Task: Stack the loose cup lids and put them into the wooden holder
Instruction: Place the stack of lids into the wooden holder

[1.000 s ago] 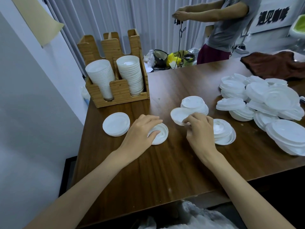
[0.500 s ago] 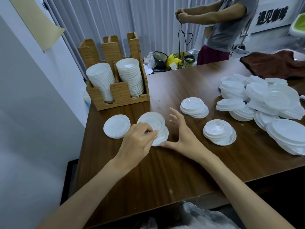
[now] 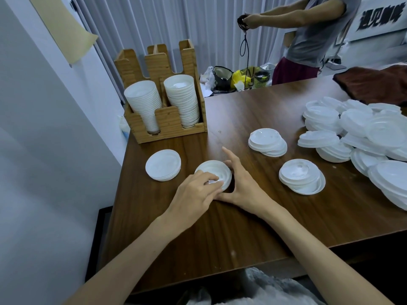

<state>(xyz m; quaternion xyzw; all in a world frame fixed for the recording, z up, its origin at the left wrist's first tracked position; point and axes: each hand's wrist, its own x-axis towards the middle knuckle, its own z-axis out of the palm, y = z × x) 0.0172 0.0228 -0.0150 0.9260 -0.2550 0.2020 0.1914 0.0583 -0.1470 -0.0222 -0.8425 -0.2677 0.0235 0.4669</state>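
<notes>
A small stack of white cup lids (image 3: 217, 171) lies on the brown table near its left side. My left hand (image 3: 195, 192) rests on the stack's near edge, fingers curled over it. My right hand (image 3: 241, 186) cups the stack's right side, thumb below and fingers spread. The wooden holder (image 3: 167, 123) stands at the back left with two tall lid stacks in its slots. Another low lid stack (image 3: 163, 165) lies left of my hands. Two more small stacks (image 3: 267, 144) (image 3: 301, 178) lie to the right. A big loose lid pile (image 3: 361, 137) covers the table's right part.
The table's left edge (image 3: 120, 172) runs close by the white wall. A dark brown cloth (image 3: 374, 83) lies at the far right. A person (image 3: 308, 36) stands beyond the table handling a black cord. Bags (image 3: 233, 79) sit on the floor behind.
My right hand carried a lid from the middle of the table over to the stack under my left hand. Now both hands close around that stack.
</notes>
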